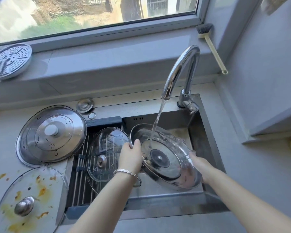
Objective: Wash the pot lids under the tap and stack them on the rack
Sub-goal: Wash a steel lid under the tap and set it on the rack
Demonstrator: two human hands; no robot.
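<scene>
A glass pot lid with a steel rim [171, 172] is tilted over the sink, underside up, under the running tap [180, 73]; water splashes on it. My left hand [131, 155] grips its left rim. My right hand [198, 163] holds its right edge, partly seen through the wet glass. A clear glass lid [106, 153] lies on the roll-up rack [81, 187] over the sink's left part. A large steel lid [50, 133] rests on the counter and overlaps the rack's left edge. A food-stained glass lid [29, 199] lies at the near left.
A steel basin or pot rim [138, 127] sits in the sink [207, 137] behind the held lid. A perforated steamer plate [8, 61] leans on the window ledge. A dish brush [210, 42] stands in the right corner. A sink plug cover [85, 105] lies behind the rack.
</scene>
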